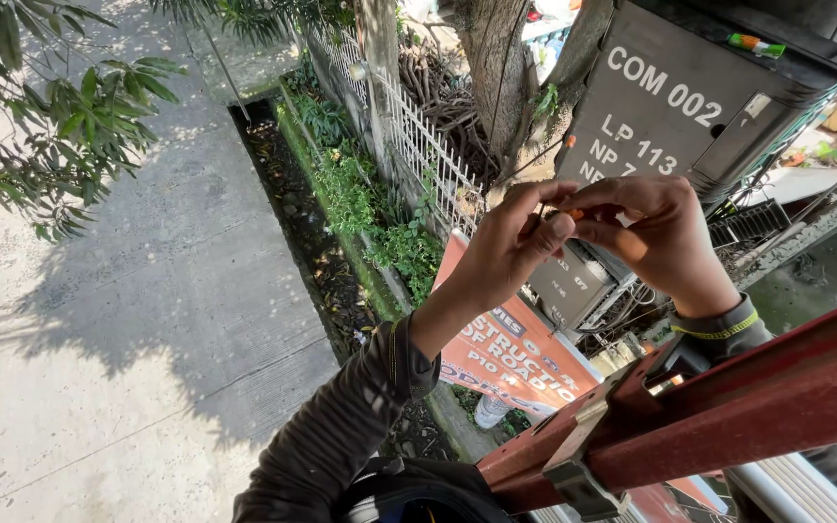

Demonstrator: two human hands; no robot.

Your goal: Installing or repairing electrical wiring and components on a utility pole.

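Ladder rail (pixel 728 407), red with a grey metal bracket, crosses the near right corner; dark bag (pixel 418 494) sits at the bottom edge beside it. Grey sleeves (pixel 341 426) rise from there. Left hand (pixel 506 247) and right hand (pixel 656 237) meet mid-frame, both pinched narrow on a small orange piece (pixel 574 214) between the fingertips; what the piece is cannot be told. A thin dark cable (pixel 525 169) runs up-left from it.

Just behind the hands, a grey metal cabinet (pixel 670 97) on a pole, white stencilled lettering on its face, a small green-and-orange item (pixel 756 45) on its top edge. A smaller grey box (pixel 573 286) with loose wires hangs under it. Below, far down, an orange rectangular banner (pixel 511 353) with white lettering leans at the fence foot; a clear plastic bottle (pixel 489 411) lies near it.

White metal fence (pixel 418 145) runs far-left along a weedy strip, with an open drain (pixel 302 223) full of leaves. Concrete pavement (pixel 128 320) fills the left, sunlit, with leaf shadows. Tree trunk (pixel 491 68) stands far centre.
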